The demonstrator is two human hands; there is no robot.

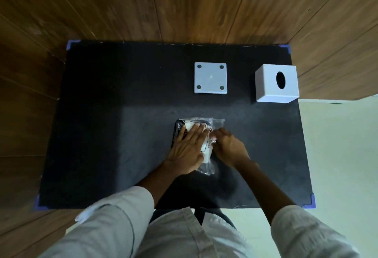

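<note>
A clear plastic packet (206, 123) with a printed black, white and red item inside lies flat near the middle of the black table mat (114, 126). My left hand (187, 147) presses on the packet with straight, spread fingers. My right hand (228, 145) is at the packet's right edge, fingers curled, pinching the plastic there. Much of the packet is hidden under both hands.
A flat white square plate (210, 78) with a dark hole in each corner lies at the back of the mat. A white cube box (276, 83) with an oval hole on top stands at the back right. Wood flooring surrounds the mat.
</note>
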